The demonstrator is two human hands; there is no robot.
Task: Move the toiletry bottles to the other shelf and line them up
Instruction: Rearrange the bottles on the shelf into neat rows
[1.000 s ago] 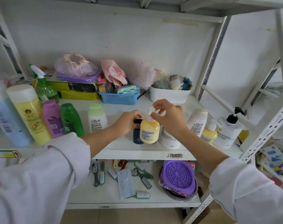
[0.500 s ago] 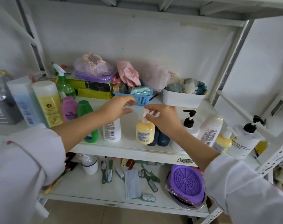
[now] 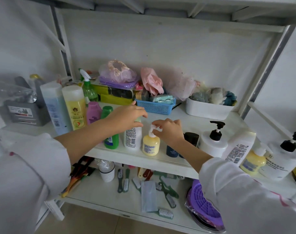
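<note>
Pinching hand: the white pump top of the small yellow bottle [image 3: 151, 146] is pinched by the right hand [image 3: 169, 130], with the fingers curled around it.
Other hand: the left hand [image 3: 128, 115] is held half open over the cap of the white bottle [image 3: 132, 137]; whether the cap is touched cannot be told.
Where the yellow bottle is: it is stood upright near the front edge of the middle shelf [image 3: 191, 119], just beside the white bottle.
Row on the left: a tall blue bottle [image 3: 53, 107], a tall yellow bottle [image 3: 75, 107], a pink bottle [image 3: 93, 112] and a green bottle [image 3: 110, 137] are lined up (the green one is partly hidden by the arm).
Row on the right: a dark blue bottle [image 3: 172, 150], a round white pump bottle [image 3: 213, 142], a leaning white bottle [image 3: 240, 147], a second yellow pump bottle [image 3: 253, 161] and a big white pump bottle [image 3: 285, 157] are seen.
Blue basket [image 3: 154, 107]: small packets and a pink cloth are kept in it.
White tub [image 3: 208, 109]: fluffy bath puffs are piled in it.
Writing: bar codes and tiny print are seen on the white bottles, and a flower mark on the tall yellow one, but the words are too small to be read.
Lower shelf [image 3: 96, 193]: brushes and a purple round tray [image 3: 204, 205] are laid there.
</note>
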